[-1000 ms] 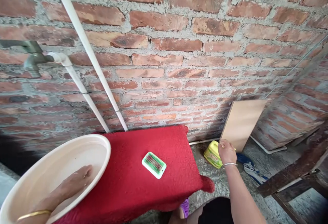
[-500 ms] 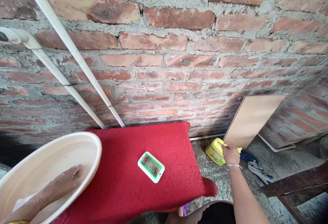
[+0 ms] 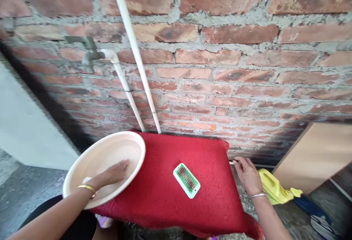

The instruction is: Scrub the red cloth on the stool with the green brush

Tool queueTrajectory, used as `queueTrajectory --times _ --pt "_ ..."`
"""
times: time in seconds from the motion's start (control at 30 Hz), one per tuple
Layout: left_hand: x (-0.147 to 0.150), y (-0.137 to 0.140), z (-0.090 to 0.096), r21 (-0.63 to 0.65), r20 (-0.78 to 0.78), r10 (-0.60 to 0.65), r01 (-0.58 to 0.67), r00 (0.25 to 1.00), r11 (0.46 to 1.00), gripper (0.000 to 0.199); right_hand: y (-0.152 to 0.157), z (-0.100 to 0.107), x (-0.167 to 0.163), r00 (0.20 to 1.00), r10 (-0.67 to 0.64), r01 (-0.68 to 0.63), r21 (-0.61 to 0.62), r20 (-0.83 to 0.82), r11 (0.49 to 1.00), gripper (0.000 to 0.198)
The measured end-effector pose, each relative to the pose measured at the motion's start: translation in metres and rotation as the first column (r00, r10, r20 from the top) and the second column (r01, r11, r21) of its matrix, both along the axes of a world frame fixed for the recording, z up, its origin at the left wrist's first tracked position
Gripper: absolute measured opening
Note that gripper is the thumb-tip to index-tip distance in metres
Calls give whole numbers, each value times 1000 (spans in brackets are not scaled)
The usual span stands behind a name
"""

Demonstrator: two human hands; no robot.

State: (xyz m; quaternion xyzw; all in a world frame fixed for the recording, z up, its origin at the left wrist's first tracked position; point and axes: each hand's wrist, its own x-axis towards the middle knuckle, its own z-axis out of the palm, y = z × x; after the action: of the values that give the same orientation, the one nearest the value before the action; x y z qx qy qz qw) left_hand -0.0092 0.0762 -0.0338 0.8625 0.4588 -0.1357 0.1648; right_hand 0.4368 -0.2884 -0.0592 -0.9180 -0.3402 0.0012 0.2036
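My left hand (image 3: pixel 118 172) is down in a cream basin (image 3: pixel 103 141) of water. Its fingers are curled, and whatever they may hold is hidden. Something white shows in the water by that wrist. My right hand (image 3: pixel 247 174) hovers past the right end of the red cloth (image 3: pixel 214 188), fingers loosely bent, with nothing visible in them. Just beyond it stands a yellow jug-like bottle (image 3: pixel 275 187), apart from the fingertips. Between my hands a scrubbing brush (image 3: pixel 187 180) lies on the cloth, green and brown bristles up.
A brick wall (image 3: pixel 220 100) rises behind the cloth-covered surface. White pipes (image 3: pixel 137 53) and a grey tap (image 3: pixel 90 51) are at the upper left. A tan board (image 3: pixel 319 152) leans at the right, near blue-and-white footwear (image 3: pixel 321 221). A pale panel (image 3: pixel 30 122) stands at the left.
The view has swung left, bringing the tap and the pale panel into sight. My right hand has come off the yellow bottle toward the cloth's edge. My left hand stays in the basin.
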Motion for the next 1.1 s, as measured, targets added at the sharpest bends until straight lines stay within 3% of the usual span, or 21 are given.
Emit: queueTrajectory --times 0.07,0.13,0.27,0.37,0.47,0.6,0.8,0.9,1.0,1.1 --pt "5 -1 7 -40 -29 -88 86 996 995 44 28 9 -36 980 193 -200 184 55 962 37" --pt "10 -2 13 -64 -56 -145 141 988 988 55 53 9 -77 937 334 -350 249 105 903 41" --pt "18 -1 28 -146 -149 -196 175 969 974 67 81 -20 -145 865 464 -490 122 192 863 52" --pt "19 2 36 -211 -130 -197 168 972 963 68 86 -47 -164 821 526 -548 47 221 835 59" --pt "16 4 34 -228 -79 -178 156 981 961 70 86 -62 -163 805 537 -567 59 251 822 60" --pt "15 4 23 -157 -88 -211 196 973 968 82 86 -64 -156 821 516 -552 110 245 826 55" --pt "18 9 11 -144 -47 -221 212 974 967 81 94 -56 -161 896 418 -439 165 150 883 66" --pt "20 11 12 -171 -42 -242 231 969 958 82 110 -46 -186 910 397 -413 182 119 892 68" --pt "21 11 15 -189 -30 -231 221 973 957 84 136 -35 -232 897 424 -441 191 125 877 69" --pt "20 9 18 -185 -14 -210 204 978 961 82 161 -28 -276 862 481 -501 123 163 857 69"
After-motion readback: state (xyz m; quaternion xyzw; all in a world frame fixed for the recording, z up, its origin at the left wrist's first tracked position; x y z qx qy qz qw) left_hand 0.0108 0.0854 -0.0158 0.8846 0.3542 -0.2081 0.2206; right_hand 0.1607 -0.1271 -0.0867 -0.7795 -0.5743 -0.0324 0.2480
